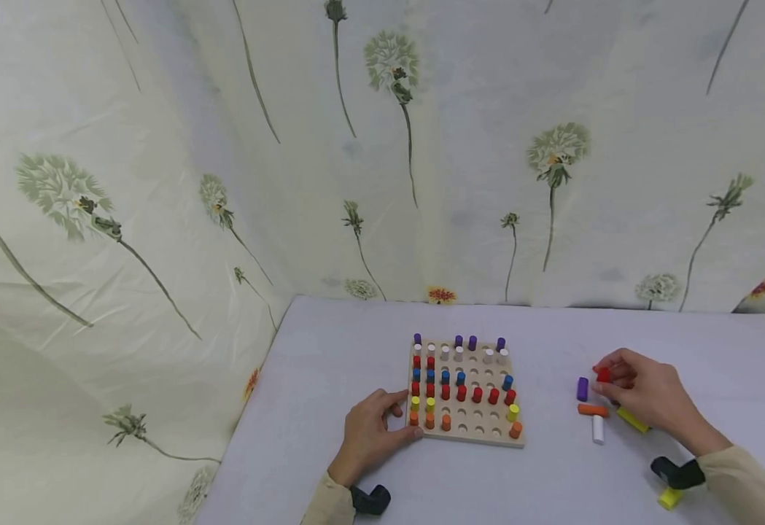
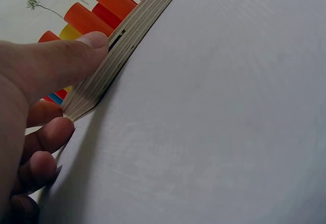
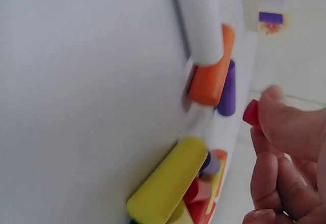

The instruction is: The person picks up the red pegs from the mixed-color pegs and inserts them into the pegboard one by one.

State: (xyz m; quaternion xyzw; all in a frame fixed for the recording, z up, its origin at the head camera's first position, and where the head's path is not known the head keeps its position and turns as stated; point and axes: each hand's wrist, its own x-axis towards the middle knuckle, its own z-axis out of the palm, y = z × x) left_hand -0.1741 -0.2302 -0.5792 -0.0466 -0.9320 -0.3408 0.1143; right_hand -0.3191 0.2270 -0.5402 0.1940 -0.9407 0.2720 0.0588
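A wooden pegboard (image 1: 480,434) stands on the table, with rows of purple, white, red, blue, yellow and orange pegs upright in some of its holes. My left hand (image 1: 372,430) grips its near left corner, thumb (image 2: 84,56) on the front edge and the other fingers curled at the left side. Off to the right, my right hand (image 1: 651,390) pinches a red peg (image 3: 251,113) between thumb and fingers, above the loose pegs. Just left of this hand lie a purple peg (image 1: 582,389), an orange peg (image 1: 593,410) and a white peg (image 1: 598,429).
Yellow pegs (image 3: 168,180) and several other loose pegs lie in a cluster, partly hidden under my right hand in the head view. Another yellow peg (image 1: 670,499) lies near the right wrist's black strap mount (image 1: 677,474). A flower-patterned curtain (image 1: 454,182) hangs behind the table.
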